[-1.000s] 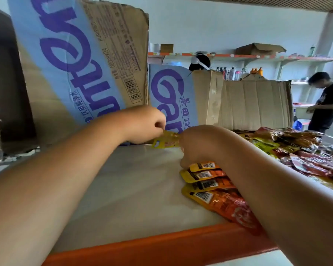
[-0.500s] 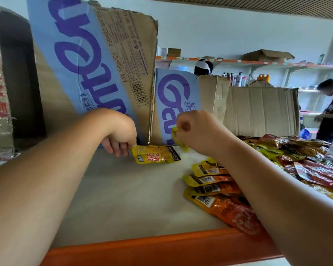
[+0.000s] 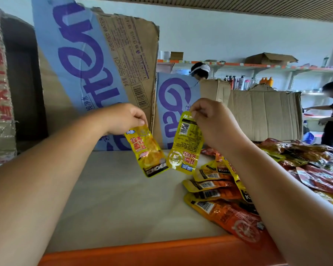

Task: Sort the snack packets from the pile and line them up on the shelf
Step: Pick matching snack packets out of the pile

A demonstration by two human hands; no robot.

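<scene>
Two packets above the shelf (image 3: 123, 198): my left grip (image 3: 127, 118) pinches the front-facing packet (image 3: 146, 152), my right grip (image 3: 213, 121) the back-facing packet (image 3: 186, 143).

The right forearm (image 3: 277, 189) covers the far side of the orange packets (image 3: 210, 184) — I can't count the row. The pile (image 3: 315, 181) runs off the right edge. Small print on the yellow packet (image 3: 186, 143) in the right hand (image 3: 215, 123) is too fine for me to read, and the cardboard box (image 3: 261, 114) hides a person (image 3: 200, 71) below the head
</scene>
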